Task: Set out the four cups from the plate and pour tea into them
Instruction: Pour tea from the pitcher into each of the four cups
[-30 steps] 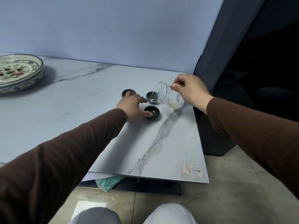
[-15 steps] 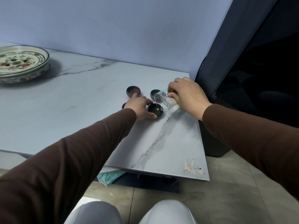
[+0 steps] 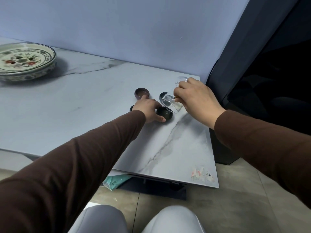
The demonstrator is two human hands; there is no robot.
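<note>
**Glass pitcher tipped over the near cup**

Toward the far right corner of the marble table (image 3: 84, 106), four small cups stand in a tight cluster. The right hand (image 3: 196, 100) holds a clear glass pitcher (image 3: 171, 104), its fingers curled round the body. The pitcher lies tipped well over, its long axis running roughly from 2 o'clock down to 8 o'clock, mouth toward 8 o'clock and low, just above the rim of the near dark cup (image 3: 165, 114). A little pale tea sits in the pitcher's lower side; I cannot make out a stream. There is a glint inside the near dark cup, but how full it is I cannot tell.

The left hand (image 3: 148, 110) rests beside that cup at its 9 o'clock, thumb laid along the cup's near side and fingers loosely curved, touching it. A brownish cup (image 3: 141, 93) stands at 11 o'clock from it and shows a shiny wet-looking inside. A third cup (image 3: 162, 95) is half hidden behind the pitcher, a fourth (image 3: 132, 107) mostly hidden behind the left hand.

Far off at 10 o'clock sits the patterned plate (image 3: 42, 52), holding no cups.
</note>
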